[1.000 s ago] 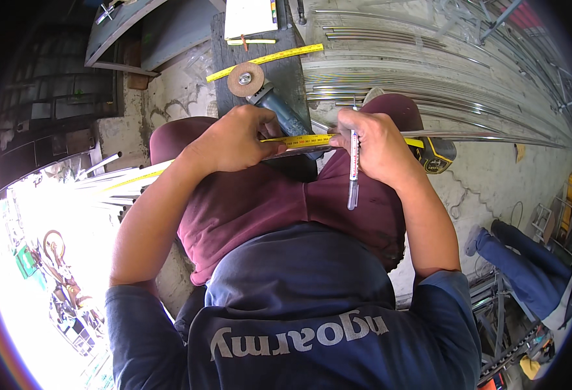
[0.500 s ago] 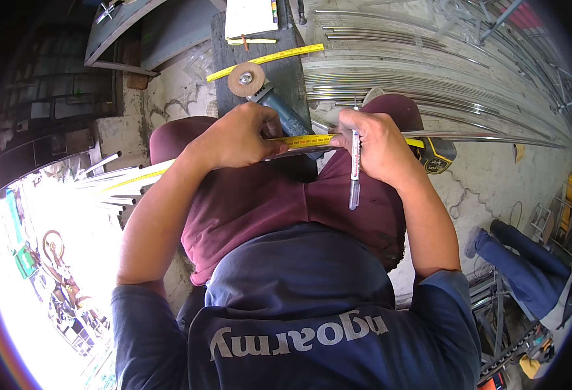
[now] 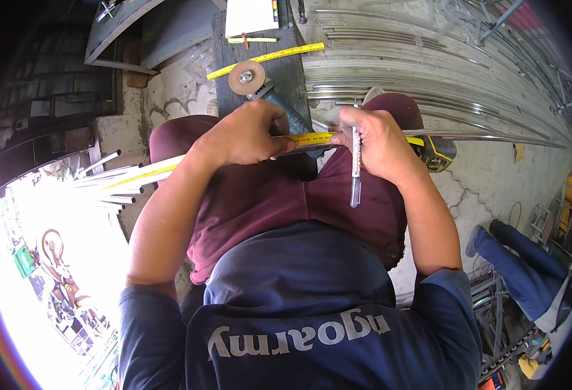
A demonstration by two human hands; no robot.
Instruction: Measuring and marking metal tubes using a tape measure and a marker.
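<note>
Across my lap a yellow tape measure blade lies along a shiny metal tube. My left hand is closed, pinching blade and tube together. A short way to its right, my right hand also grips them with thumb and fingertips. Between the right fingers hangs a marker pen, its clear cap pointing toward me. The yellow and black tape measure case is beyond my right wrist. Just past my hands, an angle grinder with a brown disc rests on a dark wooden board.
Another yellow tape strip and a white notepad lie on the board. Many metal tubes spread over the floor at the right. Tube ends stick out at left. Another person's legs are at lower right.
My left hand has slid a little to the right along the tape blade and tube, closer to my right hand. My right hand has hardly moved.
</note>
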